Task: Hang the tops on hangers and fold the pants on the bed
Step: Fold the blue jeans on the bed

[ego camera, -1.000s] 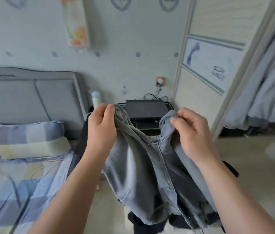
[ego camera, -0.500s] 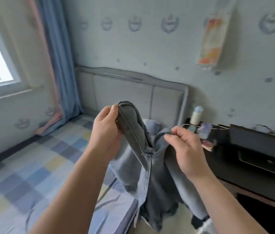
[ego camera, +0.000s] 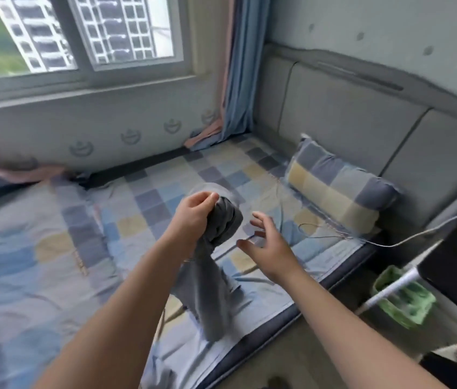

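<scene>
1. One pair of washed grey-blue denim pants (ego camera: 212, 296) is what's being dealt with. Its lower end is slumped on the near edge of the bed with the blue, yellow and grey checked sheet (ego camera: 53, 248).
2. Up from there, the left hand (ego camera: 196, 213) is clenched round the bunched top end, so the pants hang from that fist like a twisted rope. The right hand (ego camera: 266, 248) is released with its fingers spread, just beside the bundle and not touching it.
3. So the pants are at the bed but not laid flat, and I see zero folds in them.
4. Further along the sheet I can't spot any folded pants, only a matching checked pillow (ego camera: 336, 192) leaning on the grey padded headboard (ego camera: 348, 113).
5. No tops or hangers are in shot, so I can't tell how that half stands.
6. My read is that this pair is barely started. It needs spreading flat first, then folding.
</scene>
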The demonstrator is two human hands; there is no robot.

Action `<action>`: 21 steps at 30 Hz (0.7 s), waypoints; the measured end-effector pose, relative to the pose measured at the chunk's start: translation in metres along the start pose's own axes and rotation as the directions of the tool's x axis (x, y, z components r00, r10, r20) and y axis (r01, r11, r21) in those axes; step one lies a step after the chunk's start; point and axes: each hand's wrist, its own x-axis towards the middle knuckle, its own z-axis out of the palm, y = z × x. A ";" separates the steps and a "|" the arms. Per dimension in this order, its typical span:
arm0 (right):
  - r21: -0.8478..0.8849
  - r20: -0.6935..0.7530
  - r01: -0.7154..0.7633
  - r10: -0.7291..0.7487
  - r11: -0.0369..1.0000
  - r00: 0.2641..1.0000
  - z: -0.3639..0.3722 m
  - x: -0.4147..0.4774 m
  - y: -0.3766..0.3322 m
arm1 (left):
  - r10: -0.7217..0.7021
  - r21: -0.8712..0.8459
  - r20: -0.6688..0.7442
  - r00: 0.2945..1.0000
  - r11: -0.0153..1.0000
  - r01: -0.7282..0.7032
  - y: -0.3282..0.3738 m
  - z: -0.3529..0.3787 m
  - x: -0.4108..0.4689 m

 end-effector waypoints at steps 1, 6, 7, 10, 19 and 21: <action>-0.024 0.056 0.013 -0.011 1.000 0.998 0.013 0.007 0.002 | -0.010 0.022 -0.020 1.000 1.000 0.010 -0.012 -0.007 -0.001; -0.125 0.190 0.080 -0.056 0.989 0.980 0.069 0.041 0.014 | -0.028 0.140 -0.058 0.998 0.989 0.036 -0.047 -0.038 -0.002; -0.165 0.177 0.105 -0.075 0.981 0.981 0.076 0.048 0.017 | -0.032 0.160 -0.076 0.997 0.986 0.044 -0.051 -0.043 -0.002; -0.281 0.181 0.142 -0.093 0.949 0.979 0.087 0.068 0.026 | -0.074 0.200 -0.123 0.990 0.975 0.098 -0.057 -0.051 0.003; -0.423 0.295 0.020 0.116 0.906 0.949 0.082 0.130 0.061 | -0.137 0.199 -0.153 0.979 0.966 0.167 -0.057 -0.029 0.044; -0.468 0.343 0.002 0.180 0.883 0.922 0.077 0.144 0.068 | -0.138 0.191 -0.151 0.979 0.967 0.166 -0.054 -0.026 0.052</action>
